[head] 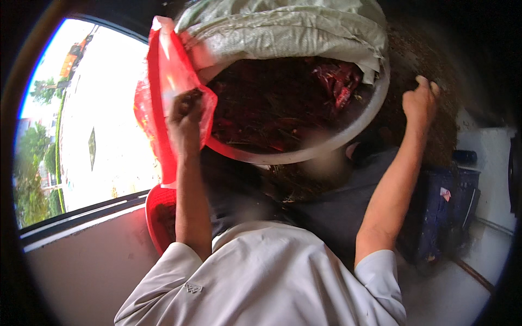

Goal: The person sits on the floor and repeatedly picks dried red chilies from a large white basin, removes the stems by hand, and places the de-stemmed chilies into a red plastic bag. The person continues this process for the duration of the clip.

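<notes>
My left hand grips the edge of a red plastic bag, which hangs beside the left rim of a large round tub. Dark red dried chili peppers, as they appear, fill the tub; a brighter clump of the peppers lies at its right side. A pale woven sack is bunched along the far rim. Off to the right of the tub, my right hand is raised over the brown, littered floor, its fingers partly curled. Whether it pinches something small is not visible.
A red basin or basket stands by my left forearm, partly hidden. Left of it are a pale wall and a bright window. At my right stands a dark blue bin near a white panel.
</notes>
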The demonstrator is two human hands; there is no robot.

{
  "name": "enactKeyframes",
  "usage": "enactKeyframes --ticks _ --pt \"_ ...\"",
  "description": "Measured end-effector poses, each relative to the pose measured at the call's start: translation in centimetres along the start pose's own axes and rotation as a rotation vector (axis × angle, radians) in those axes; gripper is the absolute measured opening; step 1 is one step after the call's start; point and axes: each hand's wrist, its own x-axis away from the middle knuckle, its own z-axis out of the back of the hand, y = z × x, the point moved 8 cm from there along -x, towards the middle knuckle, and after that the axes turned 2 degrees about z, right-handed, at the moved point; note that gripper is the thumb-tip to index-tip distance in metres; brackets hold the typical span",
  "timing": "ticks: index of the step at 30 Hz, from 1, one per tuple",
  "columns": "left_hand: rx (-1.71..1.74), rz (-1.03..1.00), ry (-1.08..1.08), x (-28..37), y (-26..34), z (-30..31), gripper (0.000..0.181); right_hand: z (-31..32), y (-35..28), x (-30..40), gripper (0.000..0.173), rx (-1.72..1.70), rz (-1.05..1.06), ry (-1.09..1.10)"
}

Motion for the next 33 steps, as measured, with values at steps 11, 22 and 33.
enactKeyframes --ticks 11,22,33 --pt "-0.831 -0.397 -0.259 0.8 2.0 -5.8 0.024 1.9 -5.2 1.4 0.022 -0.390 0.344 0.208" --pt "-1.368 -0.164 -0.643 -2.8 -9.8 -15.6 0.018 3.4 -14.4 7.4 0.012 -0.798 0.714 0.167" --pt "-0.317 -0.149 -0.298 6.3 -0.8 -11.6 0.021 -4.3 -19.0 13.1 0.010 -0.891 0.691 -0.528"
